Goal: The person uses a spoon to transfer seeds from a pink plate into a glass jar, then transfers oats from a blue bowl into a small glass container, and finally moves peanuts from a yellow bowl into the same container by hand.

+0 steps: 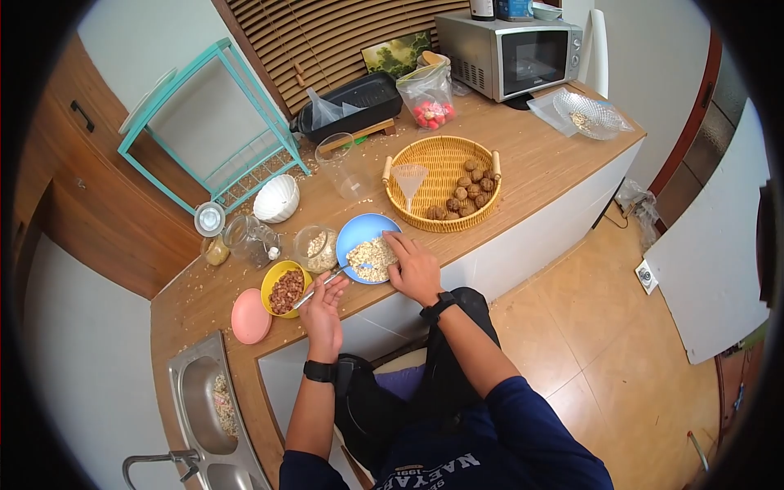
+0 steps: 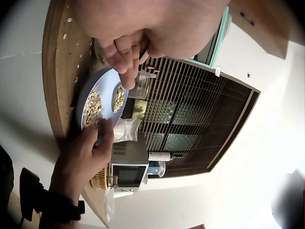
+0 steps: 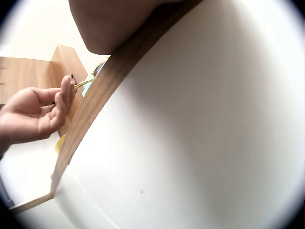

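Observation:
My left hand (image 1: 324, 317) pinches the handle of a metal spoon (image 1: 321, 287), whose far end reaches into the blue plate (image 1: 351, 230). Pale rolled oats (image 1: 371, 260) are heaped in the plate. On the plate's right side my right hand (image 1: 415, 271) grips the rim, thumb and forefinger over the edge beside the oats. In the left wrist view the right hand's fingertips (image 2: 107, 125) overlap the oats; its other fingers are hidden. Left of the plate stand a glass jar of oats (image 1: 317, 249) and a yellow bowl (image 1: 305, 273) of reddish-brown nuts.
A wicker basket (image 1: 398, 211) with several walnuts sits behind the plate. A pink lid (image 1: 251, 316), a white bowl (image 1: 277, 199) and glass jars stand leftward. The sink (image 1: 178, 392) is at the near left. Loose flakes dot the wooden counter (image 1: 531, 155); its front edge runs close by.

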